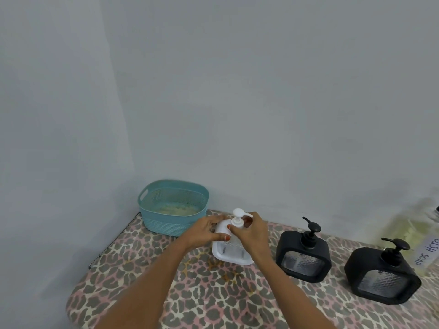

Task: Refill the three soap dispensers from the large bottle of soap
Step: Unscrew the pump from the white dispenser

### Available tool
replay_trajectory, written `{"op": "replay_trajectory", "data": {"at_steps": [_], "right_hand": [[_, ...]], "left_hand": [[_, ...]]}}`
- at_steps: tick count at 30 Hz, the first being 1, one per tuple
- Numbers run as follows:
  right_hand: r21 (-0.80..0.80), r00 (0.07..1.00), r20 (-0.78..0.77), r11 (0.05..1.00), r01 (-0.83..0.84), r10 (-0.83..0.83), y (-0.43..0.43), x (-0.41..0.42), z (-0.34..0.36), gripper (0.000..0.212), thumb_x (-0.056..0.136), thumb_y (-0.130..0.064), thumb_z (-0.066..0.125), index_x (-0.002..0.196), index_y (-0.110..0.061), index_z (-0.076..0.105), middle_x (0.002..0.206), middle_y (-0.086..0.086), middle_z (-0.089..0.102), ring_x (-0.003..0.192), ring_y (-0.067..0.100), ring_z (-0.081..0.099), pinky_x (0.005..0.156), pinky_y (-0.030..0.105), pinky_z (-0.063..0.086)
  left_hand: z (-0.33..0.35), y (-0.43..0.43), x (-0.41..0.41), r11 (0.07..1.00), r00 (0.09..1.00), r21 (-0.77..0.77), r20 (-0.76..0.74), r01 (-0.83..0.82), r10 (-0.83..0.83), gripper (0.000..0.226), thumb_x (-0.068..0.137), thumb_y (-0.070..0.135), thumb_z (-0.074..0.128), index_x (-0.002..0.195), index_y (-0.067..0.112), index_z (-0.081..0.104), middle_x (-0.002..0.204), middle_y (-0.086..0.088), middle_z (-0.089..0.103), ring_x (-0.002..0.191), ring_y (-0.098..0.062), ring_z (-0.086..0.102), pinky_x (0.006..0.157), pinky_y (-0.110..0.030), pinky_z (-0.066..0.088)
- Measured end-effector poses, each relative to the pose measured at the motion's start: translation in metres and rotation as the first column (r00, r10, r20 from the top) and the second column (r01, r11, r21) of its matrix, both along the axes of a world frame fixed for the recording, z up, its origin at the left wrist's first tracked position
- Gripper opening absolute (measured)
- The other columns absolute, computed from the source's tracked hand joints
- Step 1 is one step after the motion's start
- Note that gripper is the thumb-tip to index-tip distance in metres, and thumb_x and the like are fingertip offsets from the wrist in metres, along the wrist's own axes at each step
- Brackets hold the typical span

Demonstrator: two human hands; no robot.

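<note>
The left hand (209, 230) grips the white square plastic soap dispenser (231, 251) by its upper left shoulder, fingers curled round the body and the thumb lying across the front. The right hand (249, 233) is just beside it, and its fingertips pinch the collar of the white pump head (237, 216), which sits on the dispenser's neck with the spout reaching over that hand's knuckles. The dispenser stands under both hands on the leopard-print cloth (190, 293). Its clear ribbed front window shows below the wrists. How much soap is inside cannot be told.

To the right of the right hand, near it, stands a black square soap dispenser with a black pump (303, 256), upright and untouched. A second black square soap dispenser (382, 276) of the same kind stands further right, apart from the first. Both have grey ribbed windows, and their fill cannot be told either.

Past that second one, far to the right of the right hand at the edge of the view, is the large clear bottle (403, 226). It is blurred and holds pale yellow liquid, with a white handwritten label (427, 254) on its front.

Behind and to the left of the left hand, close by, sits a teal perforated plastic basket (166, 224). Something pale yellow lies in its bottom, and what it is cannot be made out.
</note>
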State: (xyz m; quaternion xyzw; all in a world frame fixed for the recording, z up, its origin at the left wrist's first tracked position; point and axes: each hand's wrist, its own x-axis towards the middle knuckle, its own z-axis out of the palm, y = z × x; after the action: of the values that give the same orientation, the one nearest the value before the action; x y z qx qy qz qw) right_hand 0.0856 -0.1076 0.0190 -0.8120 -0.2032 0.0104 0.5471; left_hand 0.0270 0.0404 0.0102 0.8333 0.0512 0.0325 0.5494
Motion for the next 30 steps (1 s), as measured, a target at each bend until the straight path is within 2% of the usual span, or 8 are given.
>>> {"op": "replay_trajectory", "data": {"at_steps": [5,10,14,16,19,23,26,30], "right_hand": [[0.017,0.997,-0.010,0.997,-0.076,0.077,-0.0046,-0.0017,0.0036,0.039,0.071,-0.012,0.073,0.106,-0.017,0.055,0.091,-0.011,0.055,0.084,0.006,0.052,0.061,0.006,0.037],[0.008,0.993,-0.049,0.994,-0.107,0.108,-0.0017,-0.0039,0.0036,0.042,0.074,-0.006,0.065,0.114,-0.016,0.053,0.097,-0.007,0.055,0.090,0.011,0.054,0.062,0.008,0.035],[-0.025,0.999,0.026,0.999,-0.028,0.028,-0.0006,-0.0069,0.0017,0.048,0.071,-0.018,0.075,0.112,-0.012,0.051,0.099,-0.005,0.047,0.098,0.016,0.050,0.080,0.021,0.040],[0.009,0.999,0.043,1.000,-0.012,0.012,-0.0021,-0.0069,0.0013,0.042,0.071,-0.015,0.075,0.106,-0.010,0.053,0.095,-0.003,0.051,0.092,0.017,0.053,0.073,0.015,0.039],[0.028,0.998,0.057,0.999,-0.032,0.030,-0.0051,-0.0058,0.0019,0.032,0.073,-0.011,0.072,0.100,-0.013,0.056,0.090,-0.005,0.057,0.081,0.008,0.052,0.062,0.006,0.038],[0.008,0.996,0.043,0.997,-0.080,0.080,-0.0069,-0.0068,0.0019,0.036,0.078,-0.013,0.068,0.111,-0.015,0.055,0.098,-0.008,0.057,0.090,0.008,0.053,0.066,0.007,0.036],[0.020,0.996,0.045,0.996,-0.084,0.083,-0.0056,-0.0080,0.0004,0.042,0.077,-0.011,0.068,0.116,-0.013,0.053,0.104,-0.006,0.057,0.095,0.010,0.052,0.075,0.015,0.039],[0.009,0.994,0.090,0.998,-0.057,0.056,-0.0059,-0.0077,0.0018,0.032,0.078,-0.009,0.068,0.109,-0.009,0.061,0.097,-0.001,0.062,0.083,0.009,0.052,0.064,0.003,0.037]], "left_hand": [[-0.0020,0.0011,0.0010,1.000,1.000,0.012,-0.003,-0.005,0.005,0.057,0.075,0.019,0.075,0.125,0.028,0.050,0.128,0.000,0.057,0.115,-0.013,0.056,0.101,-0.033,0.044],[-0.0013,0.0004,0.0009,1.000,1.000,0.017,-0.003,-0.001,0.001,0.054,0.074,0.019,0.075,0.120,0.036,0.051,0.125,0.002,0.059,0.114,-0.012,0.057,0.101,-0.037,0.044],[-0.0020,0.0003,0.0009,1.000,1.000,0.019,-0.006,-0.008,0.008,0.055,0.073,0.021,0.076,0.118,0.039,0.052,0.126,0.003,0.059,0.114,-0.010,0.056,0.101,-0.035,0.044],[-0.0019,0.0001,0.0007,1.000,1.000,0.016,-0.004,-0.014,0.014,0.053,0.073,0.019,0.076,0.115,0.041,0.052,0.126,0.001,0.059,0.113,-0.012,0.057,0.101,-0.036,0.045],[-0.0016,-0.0001,0.0005,1.000,1.000,0.010,-0.004,-0.019,0.019,0.054,0.074,0.017,0.075,0.117,0.039,0.051,0.128,-0.001,0.057,0.115,-0.014,0.056,0.102,-0.037,0.044],[-0.0014,-0.0004,0.0012,0.999,0.999,0.047,-0.026,-0.021,0.022,0.062,0.075,0.021,0.074,0.131,0.021,0.048,0.133,-0.002,0.053,0.118,-0.016,0.053,0.104,-0.039,0.042],[0.0017,-0.0014,0.0003,0.996,1.000,0.090,-0.025,-0.010,0.012,0.060,0.075,0.022,0.074,0.129,0.022,0.049,0.129,-0.001,0.056,0.115,-0.015,0.055,0.102,-0.035,0.043],[0.0043,-0.0022,0.0005,0.992,1.000,0.129,-0.027,-0.007,0.011,0.060,0.076,0.023,0.074,0.130,0.019,0.049,0.129,-0.001,0.056,0.115,-0.014,0.055,0.101,-0.030,0.043]]}}
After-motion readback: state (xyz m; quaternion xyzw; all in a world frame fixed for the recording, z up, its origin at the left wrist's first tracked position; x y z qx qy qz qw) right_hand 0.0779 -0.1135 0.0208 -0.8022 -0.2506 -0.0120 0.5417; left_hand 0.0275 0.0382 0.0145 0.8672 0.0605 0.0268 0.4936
